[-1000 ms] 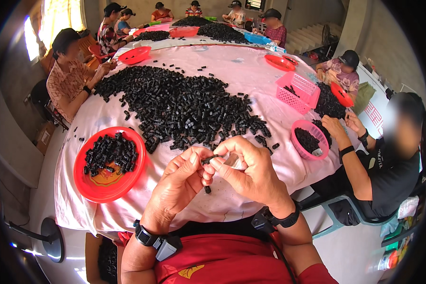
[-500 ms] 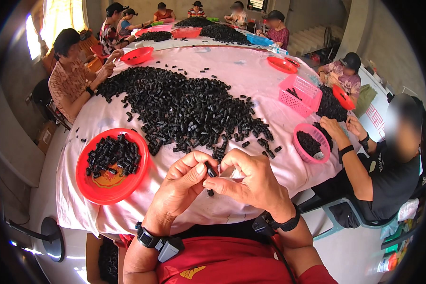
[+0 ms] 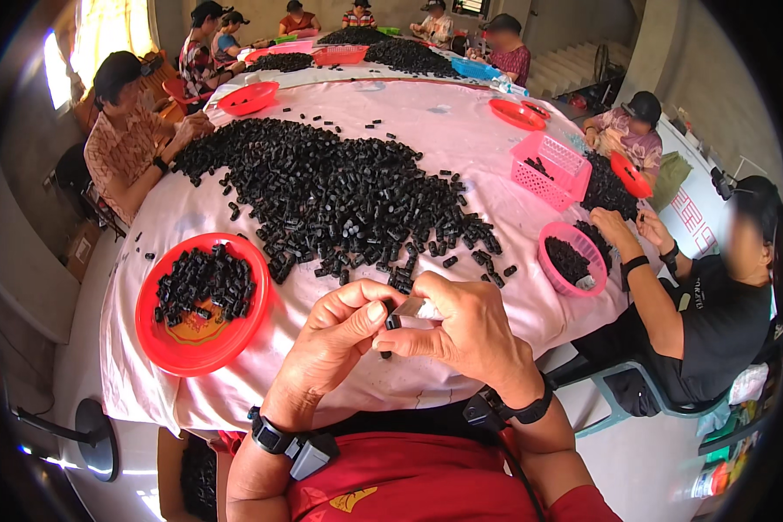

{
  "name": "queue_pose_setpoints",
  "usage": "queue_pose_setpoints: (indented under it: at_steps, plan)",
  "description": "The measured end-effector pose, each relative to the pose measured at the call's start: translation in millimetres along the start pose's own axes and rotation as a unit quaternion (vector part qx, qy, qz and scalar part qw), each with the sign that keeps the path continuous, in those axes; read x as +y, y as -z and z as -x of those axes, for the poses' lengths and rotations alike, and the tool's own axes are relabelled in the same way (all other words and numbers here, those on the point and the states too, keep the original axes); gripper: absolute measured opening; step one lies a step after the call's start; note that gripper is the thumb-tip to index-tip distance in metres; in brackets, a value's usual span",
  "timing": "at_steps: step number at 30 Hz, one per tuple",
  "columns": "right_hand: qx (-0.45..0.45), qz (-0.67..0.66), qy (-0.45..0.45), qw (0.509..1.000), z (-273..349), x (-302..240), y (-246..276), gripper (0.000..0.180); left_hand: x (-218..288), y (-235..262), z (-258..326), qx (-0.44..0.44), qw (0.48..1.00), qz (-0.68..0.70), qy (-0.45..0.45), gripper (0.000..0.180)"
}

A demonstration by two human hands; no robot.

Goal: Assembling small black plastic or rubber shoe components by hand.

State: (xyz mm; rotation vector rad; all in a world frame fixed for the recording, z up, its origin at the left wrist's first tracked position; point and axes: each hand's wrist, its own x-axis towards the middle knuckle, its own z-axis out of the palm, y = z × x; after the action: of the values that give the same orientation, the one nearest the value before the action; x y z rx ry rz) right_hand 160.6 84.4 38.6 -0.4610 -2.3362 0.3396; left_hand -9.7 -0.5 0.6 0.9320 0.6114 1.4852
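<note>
Close to the table's front edge, my left hand [image 3: 335,339] pinches a small black cylinder-shaped piece [image 3: 392,322] between thumb and fingers. My right hand [image 3: 478,326] is closed on a flat, shiny, pale strip [image 3: 416,311], whose edge meets the black piece; its exact kind I cannot make out. Below the fingers shows another bit of black, partly hidden. Just beyond both hands spreads a large heap of similar black pieces [image 3: 339,196]. To the left, a red round tray [image 3: 155,344] holds more of them.
A pink cloth [image 3: 322,383] covers the table. At the right stand a pink round basket [image 3: 574,283] and a pink rectangular basket [image 3: 561,187]. One co-worker [image 3: 687,322] sits close on my right, another [image 3: 122,143] at the left. Further people sit around the far end.
The black piece has turned and shifted slightly between my fingers. More of the pale strip now shows beside it. My hands stay in nearly the same place.
</note>
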Motion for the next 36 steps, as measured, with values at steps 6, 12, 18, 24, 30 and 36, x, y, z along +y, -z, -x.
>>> queue_pose_setpoints:
  at_steps: [6, 12, 18, 24, 30, 36]
  plan:
    - [0.012, -0.009, 0.002, 1.0, 2.1, 3.9, -0.1, 0.057, 2.3, -5.1, -2.1, -0.02, 1.0, 0.005, 0.008, 0.029]
    - [0.019, 0.004, -0.001, 1.0, -0.8, 1.8, 3.9, 0.056, 0.2, -3.9, -1.8, -0.019, 1.0, 0.009, 0.004, 0.032]
    - [0.004, 0.027, 0.011, 1.0, -0.9, 0.1, 4.6, 0.055, 0.8, -3.5, -0.4, -0.023, 1.0, 0.015, 0.005, 0.031]
    - [-0.005, 0.02, -0.001, 1.0, -0.4, -3.5, 7.2, 0.055, 0.6, -5.6, -1.3, -0.023, 1.0, 0.014, 0.014, 0.03]
    - [0.022, -0.019, -0.011, 1.0, 0.6, -1.2, 1.6, 0.054, -1.0, -8.6, -1.5, -0.008, 0.999, 0.032, -0.001, 0.03]
    - [0.007, -0.011, -0.023, 1.0, -0.3, -3.0, 5.1, 0.055, 1.0, -9.3, -1.0, -0.015, 0.999, 0.039, 0.014, 0.03]
